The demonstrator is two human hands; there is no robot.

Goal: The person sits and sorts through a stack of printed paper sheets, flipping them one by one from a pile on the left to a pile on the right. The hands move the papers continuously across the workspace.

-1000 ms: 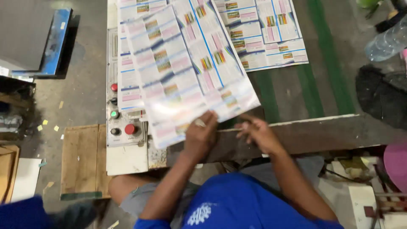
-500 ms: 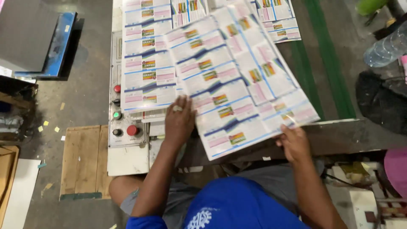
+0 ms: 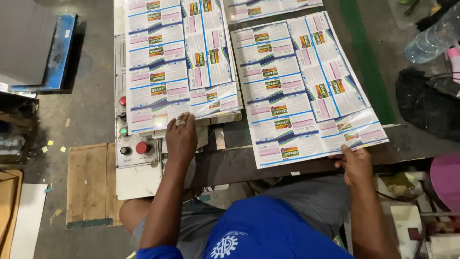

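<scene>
So the right hand is pinching the loose printed sheet just right of the stack, laying it flat; left hand is resting open on the stack. Squaring it probably comes next.

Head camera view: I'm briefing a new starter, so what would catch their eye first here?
Two glossy printed label sheets dominate the bench: the right sheet, angled, with the right hand holding its near corner, and the left stack, where the left hand presses the near edge. Next, the control panel with red and green buttons, left of that hand.
</scene>
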